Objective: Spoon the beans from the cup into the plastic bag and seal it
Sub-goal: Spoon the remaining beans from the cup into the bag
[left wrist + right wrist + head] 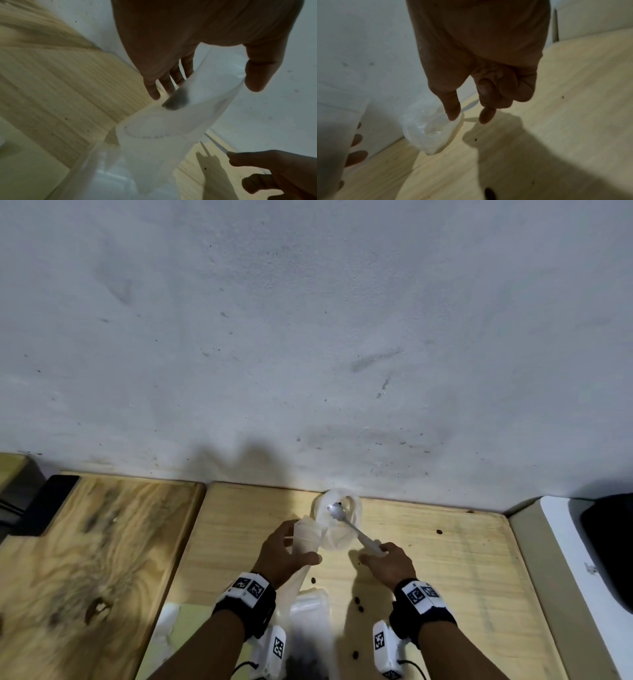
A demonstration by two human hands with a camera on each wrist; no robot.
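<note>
Bag (306, 537): upright, gripped near its mouth by left hand (284, 554). Spoon (349, 523): handle pinched in right hand (388, 565), bowl over cup (337, 508) at tabletop (445, 577) rear, beyond both hands. Beans (359, 604): scattered near right wrist.

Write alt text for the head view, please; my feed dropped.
The right hand holds a spoon over a tipped clear cup by the wall, while the left hand holds the plastic bag open. Stray beans lie on the wooden table.
</note>
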